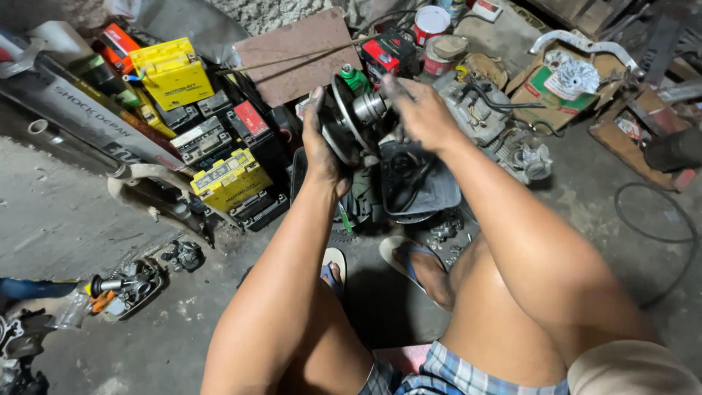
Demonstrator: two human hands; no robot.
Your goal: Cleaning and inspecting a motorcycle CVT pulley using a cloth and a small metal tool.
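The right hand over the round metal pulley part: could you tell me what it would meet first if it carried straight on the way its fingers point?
The right hand points up and left, so it would probably first meet the shiny steel hub of the round dark metal pulley gripped by the left hand; depth is uncertain.

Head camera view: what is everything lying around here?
pulley disc: one, dark metal with silver hub, held up in both hands
yellow batteries: two, left pile
red and black battery: one, behind the disc
black tray: one, floor under the hands
engine part: one, grey, right of the hands
cardboard box: one, brown, far right
paint tins: two, top centre
black cable: one, right floor
flip-flops: two, blue-strapped, on the feet
hands: left grips the disc rim, right at the hub
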